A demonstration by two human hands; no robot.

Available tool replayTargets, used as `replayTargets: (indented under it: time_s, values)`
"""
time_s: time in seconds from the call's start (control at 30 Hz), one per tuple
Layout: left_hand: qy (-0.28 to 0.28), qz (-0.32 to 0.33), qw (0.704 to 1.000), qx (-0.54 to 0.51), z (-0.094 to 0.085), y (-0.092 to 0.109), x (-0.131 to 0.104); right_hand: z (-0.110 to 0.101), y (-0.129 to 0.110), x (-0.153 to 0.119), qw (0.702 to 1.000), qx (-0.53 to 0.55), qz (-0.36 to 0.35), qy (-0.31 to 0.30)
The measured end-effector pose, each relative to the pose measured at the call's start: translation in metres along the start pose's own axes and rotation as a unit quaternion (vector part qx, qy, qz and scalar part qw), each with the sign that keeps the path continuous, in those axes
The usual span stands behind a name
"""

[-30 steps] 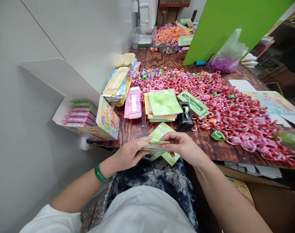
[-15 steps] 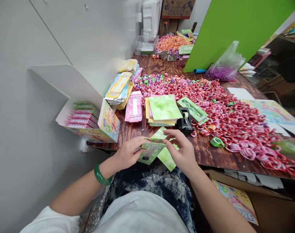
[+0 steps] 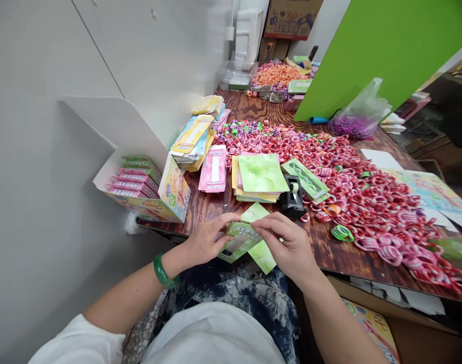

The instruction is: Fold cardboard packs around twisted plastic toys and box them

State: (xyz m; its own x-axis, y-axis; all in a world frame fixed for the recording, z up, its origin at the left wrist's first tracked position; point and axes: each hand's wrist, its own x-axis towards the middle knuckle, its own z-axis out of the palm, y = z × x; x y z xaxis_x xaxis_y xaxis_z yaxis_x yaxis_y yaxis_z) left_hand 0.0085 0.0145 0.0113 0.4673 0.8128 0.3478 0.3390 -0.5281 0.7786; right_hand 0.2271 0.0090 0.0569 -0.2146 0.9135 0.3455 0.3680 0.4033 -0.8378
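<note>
Between my hands, above my lap at the table's front edge, is a small green printed box (image 3: 241, 237) with a clear window. My left hand (image 3: 208, 236) grips its left side, thumb in front and fingers behind. At its upper right edge, my right hand (image 3: 286, 242) pinches the cardboard between thumb and fingertips. A loose green card (image 3: 264, 259) lies behind and below the box, partly hidden by it. Just beyond stands a stack of coloured cards (image 3: 263, 173) with a green one on top. A black tape dispenser (image 3: 292, 199) sits right of that stack.
A white display carton (image 3: 145, 207) holding pink and green boxes stands at the left. Beside it lie flat pink boxes (image 3: 213, 169) and a pile of yellow and blue ones (image 3: 193, 136). Red and pink striped rings (image 3: 360, 202) cover the table's right side. A green panel (image 3: 367, 60) rises behind.
My right hand's fingers have closed from a looser spread onto the box's upper right edge. The box has tilted to show more of its printed end. The whole view has shifted slightly.
</note>
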Motion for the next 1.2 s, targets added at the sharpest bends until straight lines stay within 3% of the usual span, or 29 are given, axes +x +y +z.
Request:
replayTargets:
  time_s: [0.13, 0.27, 0.37, 0.57, 0.67, 0.8, 0.9, 1.03, 1.1, 1.2]
  values:
    - [0.003, -0.014, 1.0, -0.014, -0.002, 0.002, 0.001, -0.001, -0.001, 0.001, 0.998, 0.036, 0.053, -0.018]
    - [-0.016, -0.026, 0.999, -0.027, -0.006, 0.005, 0.003, 0.003, 0.002, 0.002, 0.982, 0.111, 0.151, 0.001]
    - [-0.03, -0.031, 0.999, -0.025, -0.005, 0.003, 0.002, 0.007, 0.003, 0.002, 0.975, 0.135, 0.175, 0.013]
    - [-0.021, 0.019, 1.0, 0.006, -0.001, 0.004, -0.001, 0.008, 0.002, -0.001, 0.983, 0.045, 0.177, -0.025]
    - [-0.01, 0.034, 0.999, 0.019, -0.002, 0.006, 0.001, 0.008, 0.003, -0.004, 0.989, -0.021, 0.144, -0.033]
    - [-0.008, 0.028, 0.999, 0.016, -0.003, 0.008, 0.001, 0.01, 0.003, -0.006, 0.995, -0.089, 0.047, 0.018]
    - [-0.01, 0.003, 1.0, 0.004, -0.003, 0.009, -0.001, 0.012, 0.003, -0.005, 0.996, -0.068, 0.036, 0.039]
    - [-0.006, -0.015, 1.0, -0.023, -0.003, 0.01, -0.001, 0.017, 0.005, -0.002, 0.988, 0.057, 0.133, 0.056]
    - [-0.005, -0.026, 0.999, -0.038, -0.002, 0.009, -0.001, 0.019, 0.006, 0.0, 0.969, 0.12, 0.205, 0.066]
    - [-0.011, -0.034, 0.998, -0.047, -0.002, 0.006, -0.002, 0.021, 0.01, 0.003, 0.937, 0.201, 0.285, 0.031]
